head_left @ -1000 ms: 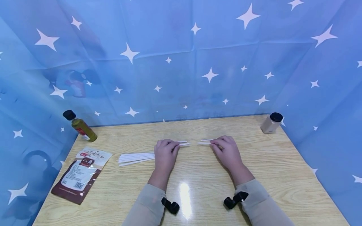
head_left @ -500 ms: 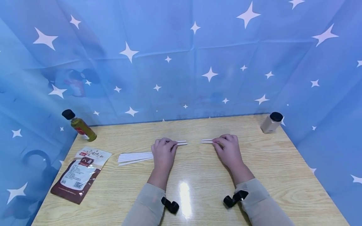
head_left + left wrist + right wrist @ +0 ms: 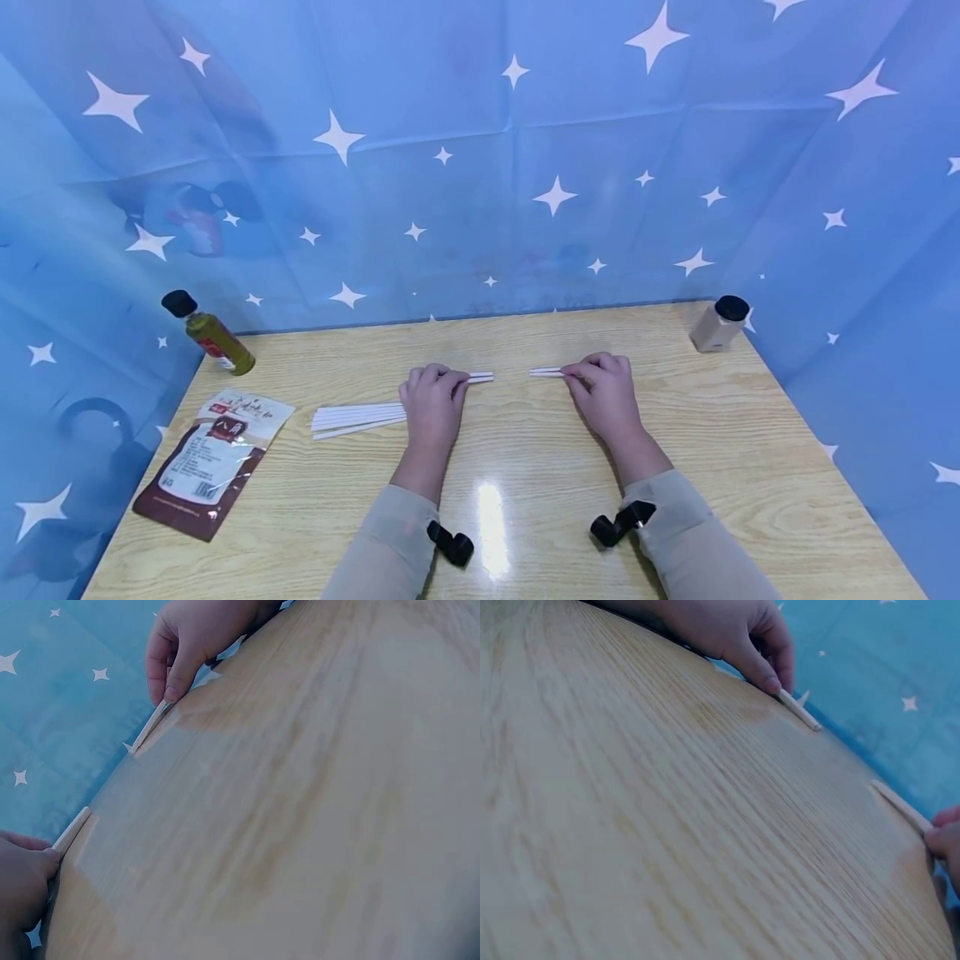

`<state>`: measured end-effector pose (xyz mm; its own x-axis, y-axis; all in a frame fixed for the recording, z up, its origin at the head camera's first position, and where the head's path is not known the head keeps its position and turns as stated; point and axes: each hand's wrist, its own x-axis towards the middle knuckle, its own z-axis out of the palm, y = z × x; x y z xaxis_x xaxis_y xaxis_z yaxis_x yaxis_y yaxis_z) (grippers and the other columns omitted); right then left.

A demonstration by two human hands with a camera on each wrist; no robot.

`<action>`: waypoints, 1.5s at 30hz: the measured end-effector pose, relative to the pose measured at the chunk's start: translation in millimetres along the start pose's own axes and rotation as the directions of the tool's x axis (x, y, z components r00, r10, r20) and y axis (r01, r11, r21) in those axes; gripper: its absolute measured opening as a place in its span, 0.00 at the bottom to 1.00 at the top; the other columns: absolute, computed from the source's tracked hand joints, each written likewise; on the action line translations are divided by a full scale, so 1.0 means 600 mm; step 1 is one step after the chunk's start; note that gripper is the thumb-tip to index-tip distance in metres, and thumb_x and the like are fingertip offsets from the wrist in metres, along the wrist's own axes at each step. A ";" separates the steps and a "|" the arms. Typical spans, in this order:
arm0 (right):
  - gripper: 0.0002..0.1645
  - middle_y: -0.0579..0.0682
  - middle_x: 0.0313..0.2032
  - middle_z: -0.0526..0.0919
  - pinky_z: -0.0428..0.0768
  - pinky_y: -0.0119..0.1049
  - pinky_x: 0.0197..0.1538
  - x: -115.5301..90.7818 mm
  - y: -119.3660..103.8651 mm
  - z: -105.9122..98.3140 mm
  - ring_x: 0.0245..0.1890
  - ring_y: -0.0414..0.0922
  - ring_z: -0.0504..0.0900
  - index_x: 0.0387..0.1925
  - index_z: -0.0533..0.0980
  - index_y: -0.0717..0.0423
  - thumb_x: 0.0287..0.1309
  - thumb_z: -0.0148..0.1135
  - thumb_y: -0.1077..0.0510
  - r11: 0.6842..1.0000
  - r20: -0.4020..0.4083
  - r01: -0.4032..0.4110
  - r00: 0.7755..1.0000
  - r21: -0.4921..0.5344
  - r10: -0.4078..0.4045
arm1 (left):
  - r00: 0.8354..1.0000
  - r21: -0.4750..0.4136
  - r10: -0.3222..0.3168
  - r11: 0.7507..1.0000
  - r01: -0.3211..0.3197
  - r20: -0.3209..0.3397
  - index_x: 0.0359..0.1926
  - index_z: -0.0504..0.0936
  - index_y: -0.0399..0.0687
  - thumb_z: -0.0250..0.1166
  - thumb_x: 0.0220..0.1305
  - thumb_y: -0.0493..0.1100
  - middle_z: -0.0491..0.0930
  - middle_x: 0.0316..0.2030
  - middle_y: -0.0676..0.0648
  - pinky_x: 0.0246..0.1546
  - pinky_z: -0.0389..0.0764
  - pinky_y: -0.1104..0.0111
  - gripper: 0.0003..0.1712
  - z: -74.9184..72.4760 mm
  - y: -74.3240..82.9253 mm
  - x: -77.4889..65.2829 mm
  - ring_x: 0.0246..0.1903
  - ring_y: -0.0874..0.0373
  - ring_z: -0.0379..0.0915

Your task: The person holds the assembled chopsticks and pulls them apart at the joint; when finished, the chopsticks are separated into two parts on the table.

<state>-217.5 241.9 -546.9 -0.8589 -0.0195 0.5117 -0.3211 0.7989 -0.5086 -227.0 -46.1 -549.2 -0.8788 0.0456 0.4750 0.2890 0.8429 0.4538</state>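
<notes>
My left hand [image 3: 433, 408] pinches the slim white sticks [image 3: 482, 377] between thumb and fingers, low over the wooden table. Two short ends stick out to its right, side by side; the rest is hidden by the hand. Across a small gap, my right hand [image 3: 609, 396] pinches another pair of white sticks [image 3: 545, 372], whose ends point left toward the first pair. Left of my left hand lies a row of several longer white sticks [image 3: 356, 418], partly covered by that hand. Both wrist views show the stick ends facing each other.
On the left are a brown and white printed pouch [image 3: 213, 462] and an oil bottle [image 3: 219, 343] with a black cap. A black-lidded jar [image 3: 718, 325] stands at the back right of the table [image 3: 540, 475]. A blue starry curtain [image 3: 450, 192] hangs behind.
Within each hand the two stick ends have drawn closer together. The left hand has shifted slightly left and the gap between the two pairs is a little wider. The camera view has drifted slightly.
</notes>
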 end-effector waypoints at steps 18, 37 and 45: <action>0.08 0.62 0.51 0.80 0.68 0.60 0.59 0.007 -0.004 -0.001 0.55 0.64 0.70 0.45 0.92 0.53 0.67 0.75 0.61 0.987 0.098 -0.157 0.982 -0.036 0.160 | 0.996 0.044 -0.049 0.998 0.045 0.081 0.48 0.94 0.58 0.72 0.73 0.46 0.82 0.55 0.47 0.52 0.72 0.50 0.07 -0.002 0.007 0.003 0.56 0.45 0.72; 0.08 0.62 0.52 0.82 0.66 0.62 0.61 0.004 -0.012 -0.004 0.56 0.64 0.70 0.46 0.92 0.52 0.67 0.74 0.61 0.981 0.116 -0.190 0.974 -0.038 0.193 | 0.993 0.052 -0.074 0.996 0.069 0.096 0.48 0.94 0.58 0.72 0.73 0.46 0.75 0.45 0.48 0.47 0.70 0.54 0.07 -0.006 0.010 0.002 0.46 0.48 0.68; 0.12 0.61 0.53 0.81 0.67 0.63 0.60 0.002 -0.006 -0.002 0.57 0.65 0.70 0.52 0.90 0.51 0.69 0.73 0.56 0.988 0.109 -0.152 0.982 -0.026 0.154 | 0.995 0.005 -0.060 0.998 0.060 0.081 0.49 0.93 0.56 0.73 0.72 0.45 0.78 0.51 0.47 0.53 0.70 0.50 0.08 0.000 0.004 0.001 0.52 0.46 0.71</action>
<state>-216.8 239.7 -543.4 -0.9365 0.0385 0.3486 -0.1759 0.8082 -0.5620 -226.8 -44.0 -547.4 -0.9224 0.0386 0.3843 0.2344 0.8467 0.4777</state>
